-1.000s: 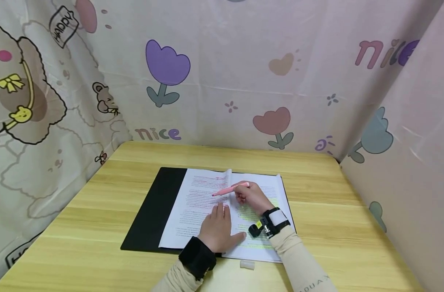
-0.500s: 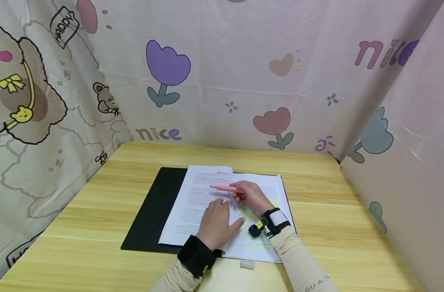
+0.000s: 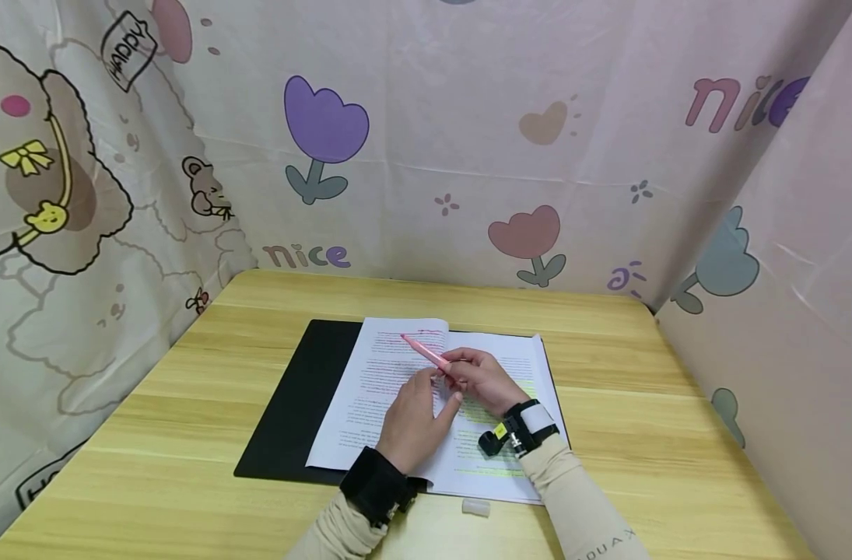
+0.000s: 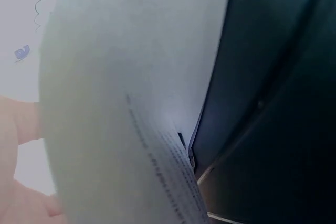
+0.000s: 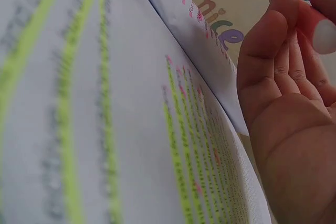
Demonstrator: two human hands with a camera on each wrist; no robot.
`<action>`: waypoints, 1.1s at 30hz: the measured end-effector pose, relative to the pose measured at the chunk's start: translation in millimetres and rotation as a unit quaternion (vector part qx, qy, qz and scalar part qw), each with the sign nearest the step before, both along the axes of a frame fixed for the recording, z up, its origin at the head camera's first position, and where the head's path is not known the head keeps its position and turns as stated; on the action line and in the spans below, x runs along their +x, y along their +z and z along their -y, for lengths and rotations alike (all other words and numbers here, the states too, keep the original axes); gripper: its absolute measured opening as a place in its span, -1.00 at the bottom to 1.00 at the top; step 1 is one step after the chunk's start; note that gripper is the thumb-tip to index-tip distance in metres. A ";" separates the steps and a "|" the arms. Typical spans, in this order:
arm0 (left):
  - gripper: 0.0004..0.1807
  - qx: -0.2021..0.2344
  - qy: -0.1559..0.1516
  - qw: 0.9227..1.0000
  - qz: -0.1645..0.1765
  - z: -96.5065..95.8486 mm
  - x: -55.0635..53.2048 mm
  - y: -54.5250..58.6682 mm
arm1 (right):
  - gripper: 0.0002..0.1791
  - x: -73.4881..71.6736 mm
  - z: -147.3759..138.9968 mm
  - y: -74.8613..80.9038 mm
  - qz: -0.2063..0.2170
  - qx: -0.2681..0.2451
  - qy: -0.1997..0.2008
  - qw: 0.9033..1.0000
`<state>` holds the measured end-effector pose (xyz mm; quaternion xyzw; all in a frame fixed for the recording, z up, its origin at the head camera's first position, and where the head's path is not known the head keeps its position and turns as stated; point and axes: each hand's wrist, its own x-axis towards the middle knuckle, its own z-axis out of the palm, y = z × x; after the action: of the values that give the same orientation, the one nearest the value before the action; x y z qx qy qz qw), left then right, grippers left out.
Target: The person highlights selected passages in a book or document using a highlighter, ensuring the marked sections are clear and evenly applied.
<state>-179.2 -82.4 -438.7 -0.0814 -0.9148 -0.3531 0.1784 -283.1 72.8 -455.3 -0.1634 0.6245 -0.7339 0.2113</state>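
Observation:
In the head view, my right hand (image 3: pixel 487 383) holds a pink highlighter (image 3: pixel 420 348) whose tip points up and left over the left page. My left hand (image 3: pixel 410 428) lies over the inner part of the left page (image 3: pixel 345 416), fingertips close to the right fingers. Its fingers are relaxed and slightly bent. Pink underlines run across that page, and yellow-green ones mark the right page (image 3: pixel 478 482). In the left wrist view, a raised, curved paper sheet (image 4: pixel 121 61) covers much of the hand. The right wrist view shows the highlighter's white end (image 5: pixel 324 36) at the fingers.
Under the pages lies a black folder (image 3: pixel 278 435), its bare left part showing. A small greyish cap (image 3: pixel 475 507) rests on the wooden table (image 3: pixel 152 459) near the folder's front edge. Patterned curtains (image 3: pixel 426 117) stand behind the table and at both sides.
The highlighter has turned in my right hand, its tip swinging up toward the page's top. My left hand has shifted up toward the right hand. The left page's top edge has moved slightly.

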 end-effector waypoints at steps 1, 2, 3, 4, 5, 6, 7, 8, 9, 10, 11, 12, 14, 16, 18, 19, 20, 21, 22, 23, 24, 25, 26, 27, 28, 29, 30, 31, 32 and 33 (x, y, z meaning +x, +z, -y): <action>-0.52 0.004 0.002 1.000 -0.004 -0.2 0.0 -0.1 | -0.74 -0.1 -0.4 -0.3 0.002 -0.003 0.000 1.000; -0.53 0.009 0.004 1.000 -0.006 -0.3 -0.1 0.0 | -0.74 -0.3 -0.7 -0.4 0.002 -0.006 0.001 1.000; -0.54 0.011 0.006 1.000 -0.008 -0.4 0.1 0.2 | -0.73 -0.4 -0.8 -0.4 0.002 -0.009 0.002 1.000; -0.54 0.012 0.006 1.000 -0.007 -0.5 0.3 0.3 | -0.73 -0.6 -0.9 -0.5 0.003 -0.010 0.001 1.000; -0.55 0.011 0.006 1.000 -0.006 -0.5 0.4 0.4 | -0.73 -0.7 -1.1 -0.4 0.003 -0.011 0.001 1.000; -0.54 0.009 0.006 1.000 -0.005 -0.6 0.5 0.3 | -0.72 -0.7 -1.1 -0.2 0.005 -0.013 -0.002 1.000; -0.54 0.007 0.004 1.000 -0.003 -0.7 0.6 0.2 | -0.72 -0.6 -1.0 0.2 0.009 -0.014 -0.006 1.000; -0.53 0.002 0.002 1.000 -0.002 -0.6 0.8 0.2 | -0.72 -0.5 -0.8 0.7 0.012 -0.015 -0.012 1.000; -0.53 -0.006 0.000 1.000 -0.003 -0.5 0.8 -0.2 | -0.71 -0.6 -0.6 1.0 0.015 -0.017 -0.020 1.000; -0.52 -0.018 -0.002 1.000 -0.008 -0.3 0.8 -0.7 | -0.71 -0.6 -0.3 1.5 0.019 -0.020 -0.029 0.999; -0.52 -0.034 -0.005 0.999 -0.014 0.0 0.9 -1.3 | -0.71 -0.7 0.2 2.1 0.021 -0.023 -0.039 0.999; -0.52 -0.054 -0.009 0.998 -0.022 0.5 1.0 -1.8 | -0.70 -0.9 0.7 2.6 0.025 -0.027 -0.051 0.998; -0.50 -0.100 -0.021 0.994 -0.037 1.8 1.7 -3.0 | -0.70 -1.9 1.7 3.3 0.027 -0.034 -0.076 0.996; -0.46 -0.147 -0.040 0.988 -0.039 3.0 2.6 -3.7 | -0.69 -3.3 2.7 3.8 0.028 -0.042 -0.101 0.994; -0.38 -0.183 -0.063 0.981 -0.023 4.1 4.5 -3.3 | -0.70 -4.9 3.1 4.0 0.028 -0.048 -0.126 0.991; -0.34 -0.193 -0.074 0.978 -0.009 4.5 6.0 -2.8 | -0.70 -5.7 3.2 4.0 0.026 -0.048 -0.139 0.989; -0.30 -0.201 -0.083 0.976 0.008 4.8 7.4 -2.1 | -0.70 -6.3 3.3 4.3 0.023 -0.049 -0.150 0.987; -0.26 -0.208 -0.088 0.974 0.027 5.1 9.2 -1.2 | -0.70 -7.0 3.3 4.4 0.023 -0.050 -0.163 0.985; -0.23 -0.210 -0.092 0.972 0.045 5.4 11.4 0.0 | -0.69 -7.3 3.2 4.8 0.022 -0.051 -0.176 0.983; -0.20 -0.214 -0.093 0.971 0.061 5.7 13.3 0.6 | -0.68 -7.8 3.1 5.0 0.022 -0.051 -0.188 0.981; -0.18 -0.216 -0.091 0.969 0.076 5.9 15.2 1.4 | -0.67 -8.2 3.1 5.4 0.022 -0.051 -0.200 0.978; -0.17 -0.219 -0.089 0.968 0.087 6.1 17.0 2.4 | -0.66 -8.6 3.0 5.7 0.022 -0.052 -0.211 0.976; -0.15 -0.224 -0.085 0.966 0.096 6.1 18.4 3.1 | -0.65 -9.0 2.9 6.1 0.022 -0.054 -0.220 0.974; -0.14 -0.231 -0.082 0.964 0.101 6.0 19.4 3.7 | -0.65 -9.5 2.8 6.3 0.022 -0.054 -0.229 0.972; -0.13 -0.236 -0.079 0.963 0.105 5.9 20.1 4.0 | -0.65 -10.0 2.7 6.6 0.021 -0.053 -0.237 0.970; -0.13 -0.242 -0.075 0.962 0.105 5.6 20.5 3.9 | -0.65 -10.4 2.6 6.9 0.020 -0.050 -0.244 0.968; -0.12 -0.247 -0.072 0.961 0.106 5.2 20.7 4.2 | -0.65 -10.8 2.4 7.2 0.016 -0.046 -0.251 0.967; -0.11 -0.250 -0.069 0.960 0.106 5.1 20.9 4.1 | -0.64 -11.0 2.4 7.3 0.013 -0.040 -0.256 0.966; -0.09 -0.253 -0.066 0.959 0.106 5.0 21.1 3.8 | -0.64 -10.8 2.4 7.8 0.008 -0.033 -0.261 0.965; -0.08 -0.255 -0.064 0.959 0.107 4.9 21.2 3.5 | -0.63 -10.8 2.5 8.2 0.005 -0.024 -0.266 0.964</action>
<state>-158.0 -87.3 -435.2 -0.1441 -0.9812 -0.1249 0.0302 -293.9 70.3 -447.2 0.0072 0.6267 -0.7792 0.0070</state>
